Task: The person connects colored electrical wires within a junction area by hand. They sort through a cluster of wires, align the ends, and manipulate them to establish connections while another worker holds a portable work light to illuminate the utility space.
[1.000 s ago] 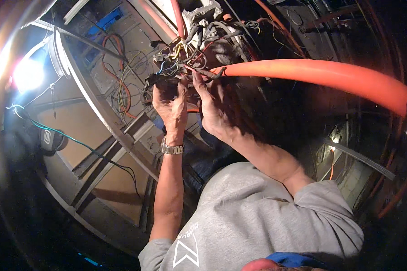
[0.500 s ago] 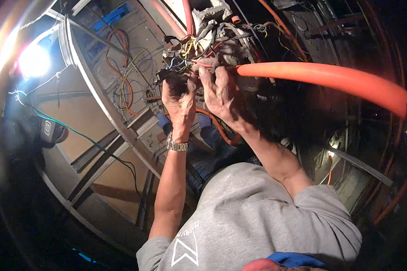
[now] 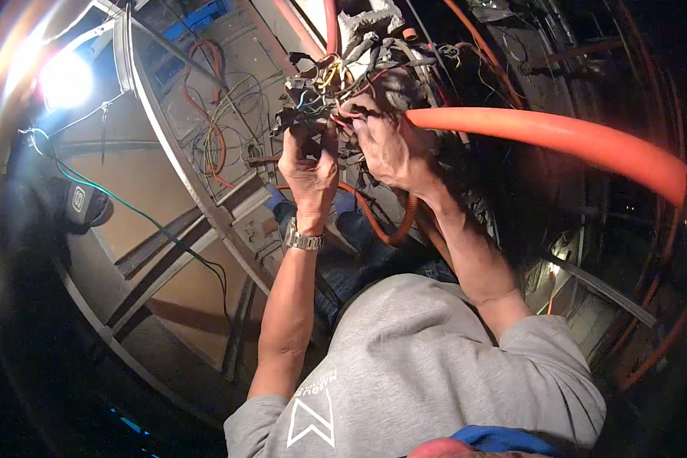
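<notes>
A tangle of coloured wires (image 3: 330,76) and dark cables spills from a junction point above my hands. My left hand (image 3: 308,172), wearing a metal watch (image 3: 305,238), has its fingers closed on a dark piece (image 3: 288,118) at the tangle's lower edge; that piece is partly hidden. Beside it, my right hand (image 3: 388,153) pinches a short red wire (image 3: 343,114) between thumb and fingers. A thick orange conduit (image 3: 557,136) runs from just behind my right hand out to the right.
A bright lamp (image 3: 66,80) hangs at left near a green cable (image 3: 130,212) and metal framing (image 3: 160,130). Loose cable loops (image 3: 217,130) lie behind it. Below my hands are my jeans (image 3: 359,256). A metal rail (image 3: 603,284) crosses at lower right.
The view has shifted slightly, moving the scene rightward. My right hand has shifted up and right, fingers on the red wire. An orange cable loop below the hands shows more fully.
</notes>
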Action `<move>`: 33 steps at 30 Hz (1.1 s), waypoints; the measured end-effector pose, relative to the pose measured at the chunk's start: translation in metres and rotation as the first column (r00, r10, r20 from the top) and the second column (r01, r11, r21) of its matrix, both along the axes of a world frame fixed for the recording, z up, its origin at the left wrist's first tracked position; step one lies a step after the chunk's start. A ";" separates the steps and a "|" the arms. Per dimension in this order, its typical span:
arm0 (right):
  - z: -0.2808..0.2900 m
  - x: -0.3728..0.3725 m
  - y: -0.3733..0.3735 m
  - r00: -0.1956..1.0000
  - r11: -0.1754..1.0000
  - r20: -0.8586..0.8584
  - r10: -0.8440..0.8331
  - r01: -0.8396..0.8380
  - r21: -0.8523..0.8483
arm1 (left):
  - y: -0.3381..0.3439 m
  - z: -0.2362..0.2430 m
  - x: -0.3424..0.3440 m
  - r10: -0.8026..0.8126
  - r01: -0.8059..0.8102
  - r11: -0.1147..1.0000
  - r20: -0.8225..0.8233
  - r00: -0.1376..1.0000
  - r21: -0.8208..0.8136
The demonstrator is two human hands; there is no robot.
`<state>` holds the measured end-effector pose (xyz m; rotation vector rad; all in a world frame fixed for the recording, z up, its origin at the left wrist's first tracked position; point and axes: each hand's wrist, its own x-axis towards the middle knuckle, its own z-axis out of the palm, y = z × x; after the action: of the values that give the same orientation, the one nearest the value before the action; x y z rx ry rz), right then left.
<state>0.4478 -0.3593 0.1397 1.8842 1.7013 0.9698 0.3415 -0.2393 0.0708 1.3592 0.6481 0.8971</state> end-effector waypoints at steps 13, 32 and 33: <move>-0.043 -0.009 0.012 -0.171 0.859 -0.933 0.315 0.471 0.204 | 0.003 0.010 -0.011 0.091 -0.014 0.953 -0.241 0.966 0.303; -0.044 -0.015 -0.005 -0.245 0.817 -0.904 0.351 0.551 0.168 | 0.006 0.009 -0.006 0.126 -0.021 0.904 -0.219 0.968 0.428; -0.043 -0.013 -0.001 -0.128 0.830 -0.903 0.411 0.463 0.312 | 0.006 0.008 -0.007 0.124 -0.017 0.899 -0.218 0.968 0.437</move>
<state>0.4352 -0.3608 0.0970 3.6813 2.0149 -0.6414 0.3347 -0.2331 0.0792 1.8766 0.7136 0.9806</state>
